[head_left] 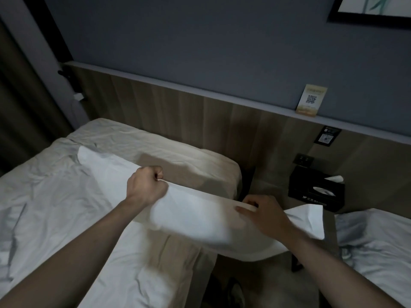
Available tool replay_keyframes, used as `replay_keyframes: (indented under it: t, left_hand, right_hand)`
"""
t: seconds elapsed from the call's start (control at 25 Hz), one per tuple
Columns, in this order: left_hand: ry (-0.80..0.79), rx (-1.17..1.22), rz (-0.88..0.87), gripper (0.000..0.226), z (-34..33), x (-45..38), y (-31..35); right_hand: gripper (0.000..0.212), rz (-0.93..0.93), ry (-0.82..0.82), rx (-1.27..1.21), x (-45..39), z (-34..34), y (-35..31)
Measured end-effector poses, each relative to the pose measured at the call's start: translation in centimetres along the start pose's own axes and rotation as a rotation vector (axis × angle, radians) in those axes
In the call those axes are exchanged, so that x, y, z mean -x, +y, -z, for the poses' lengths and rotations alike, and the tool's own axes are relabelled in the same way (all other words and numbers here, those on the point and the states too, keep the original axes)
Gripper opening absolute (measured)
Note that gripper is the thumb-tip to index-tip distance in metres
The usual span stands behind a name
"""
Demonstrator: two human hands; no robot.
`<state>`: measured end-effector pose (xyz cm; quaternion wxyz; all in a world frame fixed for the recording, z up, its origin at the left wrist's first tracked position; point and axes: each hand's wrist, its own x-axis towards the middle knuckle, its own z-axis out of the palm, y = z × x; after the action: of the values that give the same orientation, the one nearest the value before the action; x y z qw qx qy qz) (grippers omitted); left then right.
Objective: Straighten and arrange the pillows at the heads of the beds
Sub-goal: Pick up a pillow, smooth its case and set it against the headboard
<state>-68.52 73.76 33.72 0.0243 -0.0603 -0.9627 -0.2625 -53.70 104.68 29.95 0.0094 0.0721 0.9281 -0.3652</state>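
Note:
A white pillow (pixel 191 216) hangs lengthwise in the air over the right edge of the left bed (pixel 55 207), its far corner resting on the crumpled duvet. My left hand (pixel 145 185) is fisted on the pillow's top seam near the middle. My right hand (pixel 262 213) pinches the same seam farther right, close to the loose flap of the pillowcase (pixel 309 221). The head of the left bed (pixel 155 147) shows a bare beige sheet against the wooden headboard (pixel 178 112).
A nightstand between the beds carries a black tissue box (pixel 315 187). A second bed (pixel 378 241) with a rumpled white duvet lies at the right. A small card (pixel 311 100) stands on the headboard ledge. Shoes (pixel 235 292) sit on the floor in the gap.

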Motion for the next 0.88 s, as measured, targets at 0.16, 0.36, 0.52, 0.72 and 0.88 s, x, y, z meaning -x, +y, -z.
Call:
replay_keyframes:
  t: [0.16,0.36,0.52,0.72,0.88]
  left_hand:
    - [0.066,-0.004,0.012,0.019,-2.2,-4.1,3.0]
    - [0.088,-0.012,0.051,0.024,-4.0,-7.7,5.2]
    - [0.101,-0.031,0.076,0.025,-4.0,-10.9,5.4]
    - [0.101,0.003,0.092,0.024,-3.5,-15.8,4.5]
    - [0.084,0.056,0.143,0.018,-3.7,-19.0,3.1]
  right_hand:
    - [0.025,-0.007,-0.027,0.050,-5.4,3.3,3.3]
    - [0.032,-0.032,-0.070,0.158,-10.4,5.2,7.9]
    - [0.031,-0.063,-0.092,0.165,-13.1,5.2,10.3]
    - [0.042,-0.036,-0.067,0.145,-17.2,4.3,9.3]
    - [0.033,-0.019,-0.014,0.167,-19.6,3.2,8.7]
